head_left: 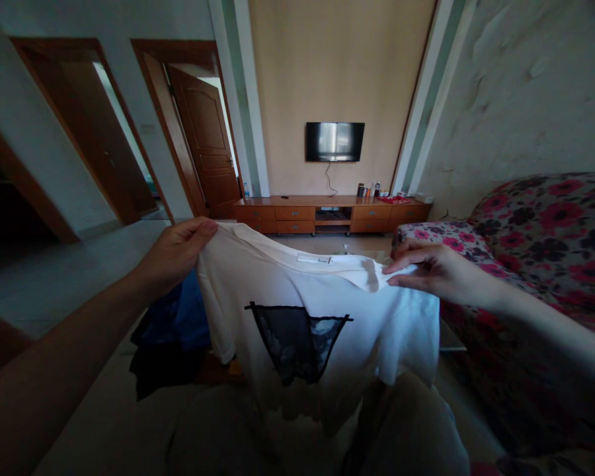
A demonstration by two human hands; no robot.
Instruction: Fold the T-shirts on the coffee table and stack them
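Observation:
A white T-shirt [357,324] with a dark printed patch on its front hangs stretched between my two hands. My left hand [186,248] pinches it at one shoulder, with the fingers closed on the cloth. On the other side my right hand [421,268] grips the fabric near the collar between thumb and fingers. A small neck label [315,260] shows inside the collar. The lower part of the shirt falls in shadow over my knees. Behind my left forearm lies a pile of blue and black clothes [173,330], partly covered by the shirt.
A sofa [555,231] with a pink flower pattern stands close on the right. Ahead, a low wooden TV cabinet [297,215] with bottles and cans on top runs along the wall under a television [334,141]. A wooden door [203,135] stands ajar at the left.

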